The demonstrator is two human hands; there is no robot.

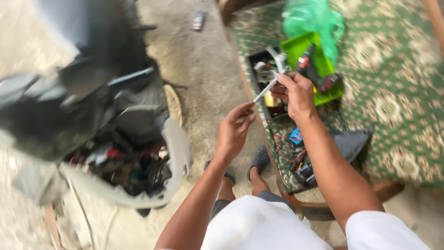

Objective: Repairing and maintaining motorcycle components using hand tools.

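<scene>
A thin metal tool (264, 90), like a rod or small screwdriver, runs between both hands. My right hand (296, 92) grips its upper end with closed fingers. My left hand (235, 129) pinches its lower tip between thumb and fingers. Both hands hover over the edge of a green patterned mat (393, 83). Just behind my right hand sits a dark open box of small parts (263, 69) and a lime-green case (300, 46) holding a red and black power tool (319, 74).
A partly stripped scooter (106, 129) with exposed wiring stands at the left on the concrete floor. A green plastic bag (314, 18), red wires (284, 148) and a black panel (351, 141) lie on the mat. My feet in grey sandals (259, 159) rest below.
</scene>
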